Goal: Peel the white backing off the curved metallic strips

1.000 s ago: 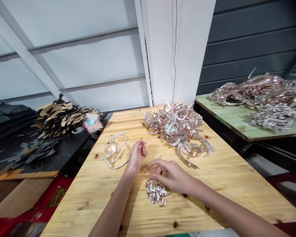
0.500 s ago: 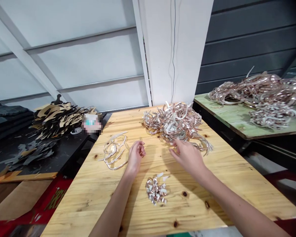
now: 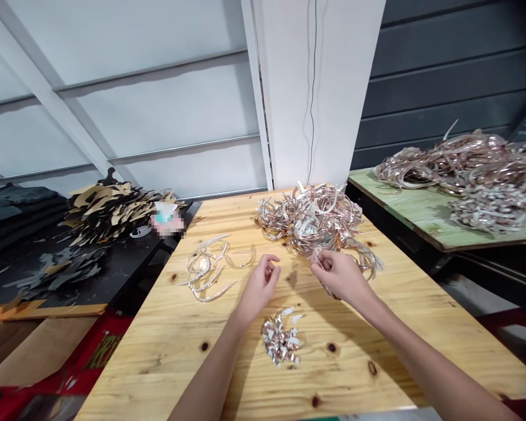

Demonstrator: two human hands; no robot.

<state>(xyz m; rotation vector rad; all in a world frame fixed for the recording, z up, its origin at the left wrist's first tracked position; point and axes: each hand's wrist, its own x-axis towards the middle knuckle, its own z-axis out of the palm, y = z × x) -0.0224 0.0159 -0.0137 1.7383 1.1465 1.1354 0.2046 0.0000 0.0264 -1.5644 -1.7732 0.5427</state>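
My right hand (image 3: 342,273) pinches a shiny rose-gold strip (image 3: 317,254) at the near edge of a tangled heap of such strips (image 3: 309,216). Part of the strip shows below the fingers; the rest is hidden. To its left, my left hand (image 3: 260,282) hovers over the table with fingers loosely curled, thumb apart from them, and nothing visible in it. Beyond its fingers lies a thin curved strip (image 3: 241,266), beside several loose looped strips (image 3: 206,266). Between my forearms sits a small pile of short shiny offcuts (image 3: 280,339).
The wooden table (image 3: 158,351) has dark knots. On the left, a black table (image 3: 118,272) carries stacked tan and black cut pieces (image 3: 109,210) and dark scraps (image 3: 61,272). A green-topped table (image 3: 414,213) at right bears more strip bundles (image 3: 473,158). A white pillar (image 3: 319,105) stands behind.
My right hand has closed on a strip at the heap's edge. My left hand has moved right and nearer, leaving a curved strip on the table beside the loose loops.
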